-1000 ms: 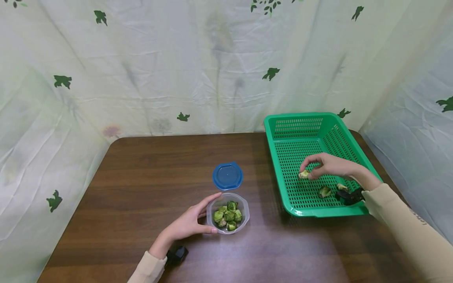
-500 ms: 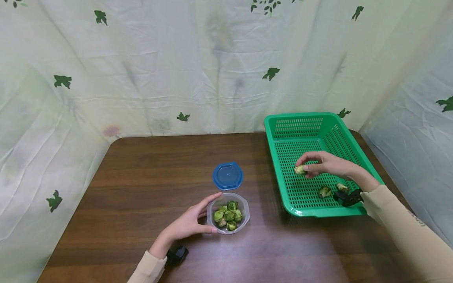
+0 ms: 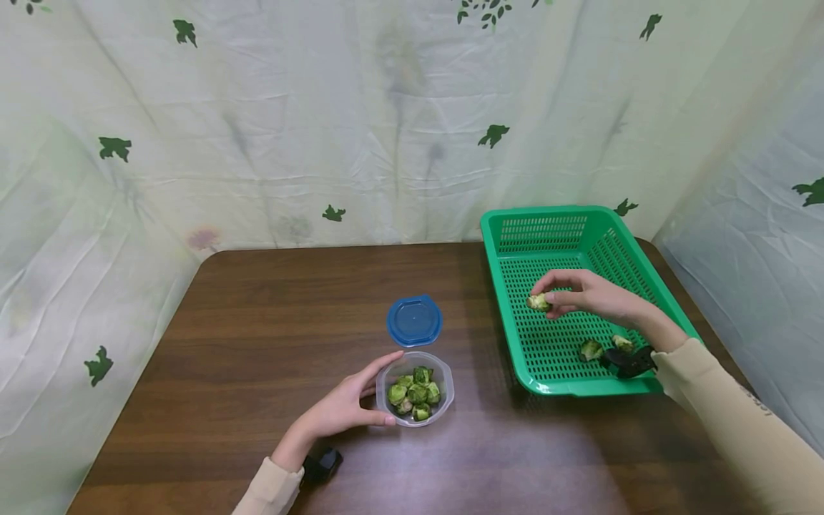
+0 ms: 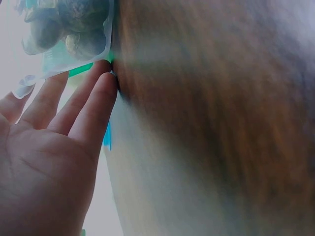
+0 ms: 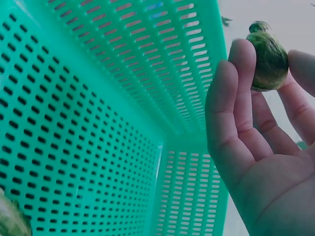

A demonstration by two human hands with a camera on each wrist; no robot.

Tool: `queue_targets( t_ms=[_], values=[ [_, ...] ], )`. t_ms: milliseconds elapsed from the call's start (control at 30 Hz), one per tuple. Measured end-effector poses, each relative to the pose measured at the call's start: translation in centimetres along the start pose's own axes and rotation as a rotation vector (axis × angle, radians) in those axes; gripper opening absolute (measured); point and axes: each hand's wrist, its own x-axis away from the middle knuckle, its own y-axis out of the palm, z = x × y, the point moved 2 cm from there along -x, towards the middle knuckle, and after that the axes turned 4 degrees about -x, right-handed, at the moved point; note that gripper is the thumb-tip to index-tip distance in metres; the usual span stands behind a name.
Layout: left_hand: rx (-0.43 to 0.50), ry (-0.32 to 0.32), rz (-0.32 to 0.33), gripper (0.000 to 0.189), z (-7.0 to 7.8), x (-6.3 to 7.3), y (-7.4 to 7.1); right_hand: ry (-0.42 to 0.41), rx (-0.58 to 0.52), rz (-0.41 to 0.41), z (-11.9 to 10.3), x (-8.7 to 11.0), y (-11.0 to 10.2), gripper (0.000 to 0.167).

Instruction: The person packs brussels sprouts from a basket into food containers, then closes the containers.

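My right hand [image 3: 579, 295] pinches a Brussels sprout [image 3: 538, 302] between thumb and fingertips, over the left part of a green basket [image 3: 505, 322]. In the right wrist view the sprout [image 5: 269, 61] is raised level with the basket's wall, its stem end up. Two more sprouts [image 3: 590, 350] lie in the basket's near right part, close to the wrist camera. A clear plastic container [image 3: 448, 393] with several sprouts [image 3: 417, 393] stands on the table. My left hand [image 3: 347, 402] holds its left side, thumb at the near rim and index finger at the far rim.
A blue lid [image 3: 414, 321] lies flat just behind the container. The brown wooden table [image 3: 290, 307] has a pale curtain [image 3: 277, 129] with leaf prints behind it and at its sides. The basket's raised left rim stands between the right hand and the container.
My right hand has risen a little and moved left with the sprout, nearer the basket's left rim. The left hand and container have stayed in place.
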Motion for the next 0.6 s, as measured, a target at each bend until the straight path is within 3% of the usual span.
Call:
queue_targets(
  t_ms=[600],
  values=[
    [-0.002, -0.012, -0.003, 0.091, 0.2, 0.1, 0.0, -0.064, 0.023, -0.015, -2.3, -1.2, 3.1, 0.018]
  ],
)
